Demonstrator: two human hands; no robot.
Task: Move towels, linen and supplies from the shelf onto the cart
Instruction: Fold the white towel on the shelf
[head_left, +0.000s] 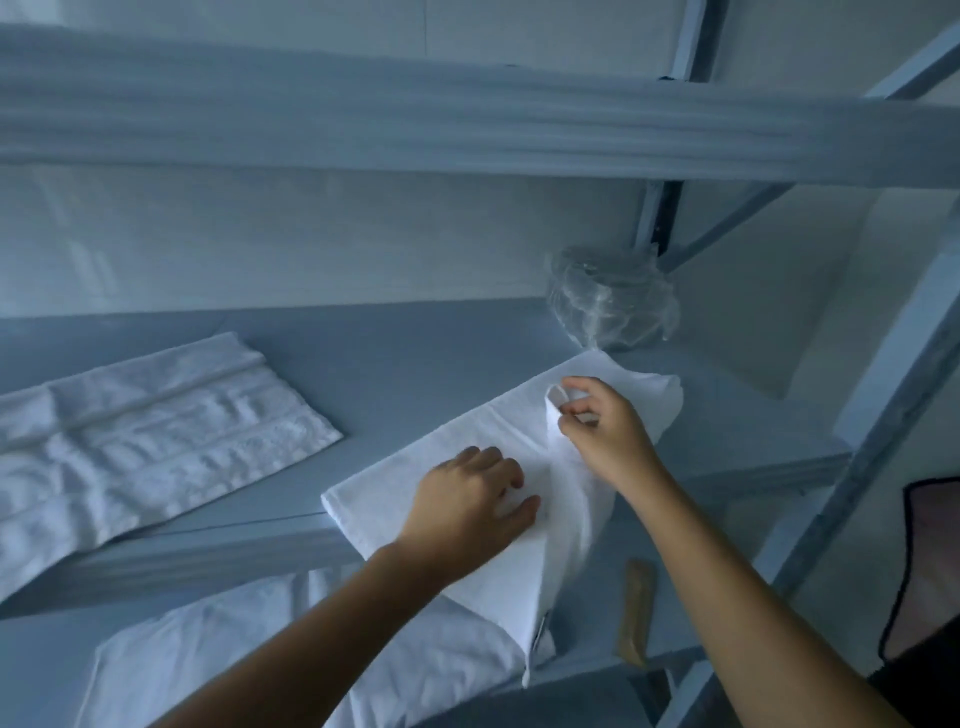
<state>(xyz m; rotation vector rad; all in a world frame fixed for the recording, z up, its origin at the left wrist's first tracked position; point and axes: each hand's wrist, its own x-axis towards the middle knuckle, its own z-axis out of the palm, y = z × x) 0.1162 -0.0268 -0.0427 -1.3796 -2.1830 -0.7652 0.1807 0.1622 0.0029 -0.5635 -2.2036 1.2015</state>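
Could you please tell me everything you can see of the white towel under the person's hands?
The towel is plain white terry-like cloth, lying mostly flat and skewed across the shelf, its near end hanging over the front edge. The left hand grips a bunch near its middle; the right hand pinches a raised fold.

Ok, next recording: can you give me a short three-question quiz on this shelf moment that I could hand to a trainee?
1. True or false: the left hand and the right hand are both on the same white towel.
2. What sits at the back right of the shelf? A: a clear plastic-wrapped bundle. B: a bucket. C: a spray bottle.
3. Fill in the missing word: the right hand ___ a raised fold of the white towel between thumb and fingers.

Key: 1 true; 2 A; 3 pinches.
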